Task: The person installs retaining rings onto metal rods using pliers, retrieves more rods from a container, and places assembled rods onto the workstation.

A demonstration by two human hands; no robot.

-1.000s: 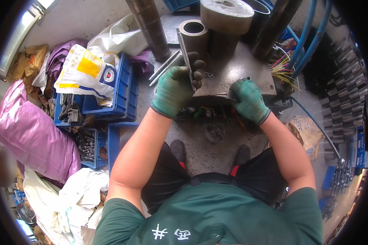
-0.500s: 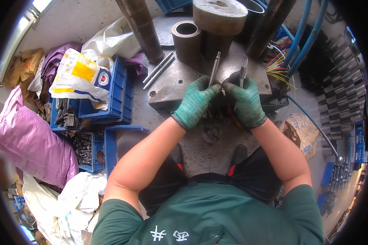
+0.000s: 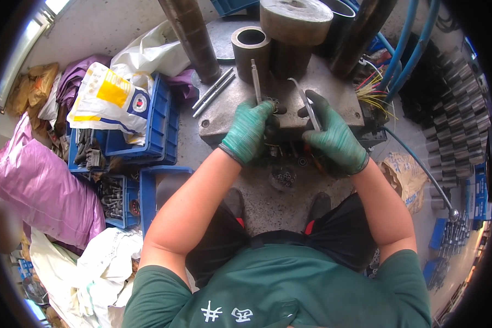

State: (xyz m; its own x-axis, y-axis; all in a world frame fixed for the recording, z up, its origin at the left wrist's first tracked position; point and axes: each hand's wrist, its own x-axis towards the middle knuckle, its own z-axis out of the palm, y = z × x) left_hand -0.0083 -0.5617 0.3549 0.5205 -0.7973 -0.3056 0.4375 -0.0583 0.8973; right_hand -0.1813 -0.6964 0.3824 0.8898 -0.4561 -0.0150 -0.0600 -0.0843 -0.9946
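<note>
My left hand point(image 3: 247, 131), in a green knit glove with dark fingertips, is closed around a slim metal shaft point(image 3: 256, 80) that stands nearly upright out of the grip. A small ring-like part shows by its thumb, too blurred to name. Apart from it, my gloved right hand point(image 3: 338, 136) grips a slender metal tool with a bent tip point(image 3: 304, 101), pointing up and to the left. Its lower end is hidden by the palm. Both hands are over the front edge of a thick steel plate point(image 3: 295, 98). Two bare shafts point(image 3: 214, 93) lie at the plate's left corner.
A hollow steel cylinder point(image 3: 251, 57) and a heavy round block point(image 3: 296, 21) stand on the plate between two columns. Blue crates point(image 3: 164, 123) and sacks crowd the left. Below the hands sits a container of small metal parts point(image 3: 282, 177). Blue hoses point(image 3: 407, 49) run at right.
My hands have moved apart. The left has shifted left and lower with the shaft; the right has moved right, its bent-tip tool now tilting left.
</note>
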